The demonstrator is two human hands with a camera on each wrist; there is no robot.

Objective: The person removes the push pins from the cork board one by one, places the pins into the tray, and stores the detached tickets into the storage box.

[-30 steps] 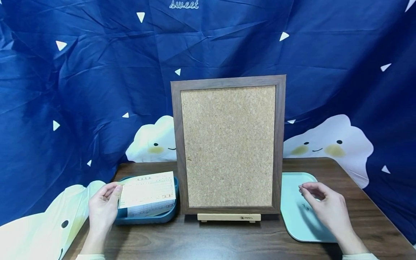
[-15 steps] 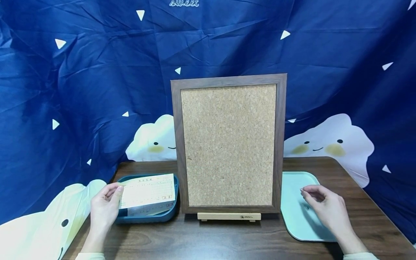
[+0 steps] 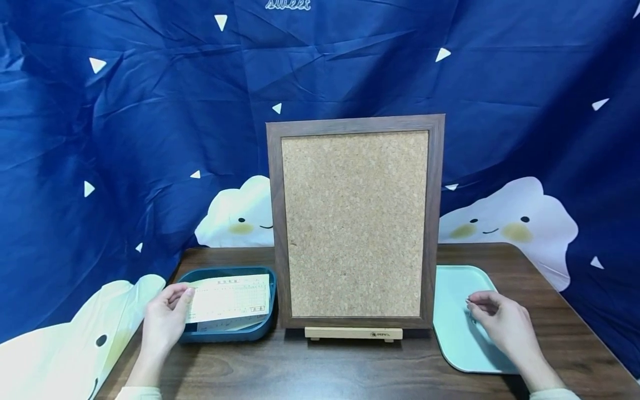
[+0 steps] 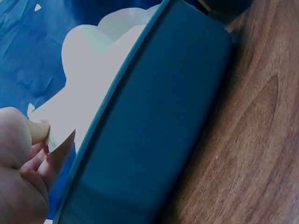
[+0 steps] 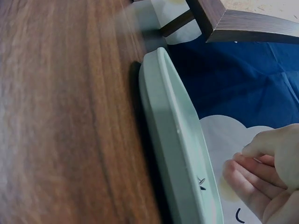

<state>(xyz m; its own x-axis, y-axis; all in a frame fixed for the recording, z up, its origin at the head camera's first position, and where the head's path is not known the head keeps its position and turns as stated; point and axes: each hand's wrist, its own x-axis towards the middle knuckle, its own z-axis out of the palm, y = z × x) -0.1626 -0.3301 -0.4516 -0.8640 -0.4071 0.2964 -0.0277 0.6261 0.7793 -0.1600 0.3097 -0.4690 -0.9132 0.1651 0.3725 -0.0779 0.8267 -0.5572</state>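
My left hand (image 3: pixel 164 316) pinches the left edge of a pale printed paper form (image 3: pixel 230 297), thumb on top. The form lies over a blue tray (image 3: pixel 250 335) with more printed paper under it; in the left wrist view the tray's side hides most of the form. Above a mint-green tray (image 3: pixel 452 344), my right hand (image 3: pixel 507 325) brings thumb and fingertips together. Something tiny shows at these tips, too small to name. Small dark marks or bits (image 5: pixel 202 183) show on the green tray in the right wrist view.
Between the trays a cork board (image 3: pixel 355 222) in a brown wooden frame stands upright on a light wooden stand (image 3: pixel 352 333). The wooden table (image 3: pixel 240 372) extends in front. Behind it hangs a blue cloth (image 3: pixel 350 66) with clouds and triangles.
My left hand has lowered the form a little toward the blue tray and shifted slightly right. The right hand has come slightly lower over the green tray, its fingertips still together.
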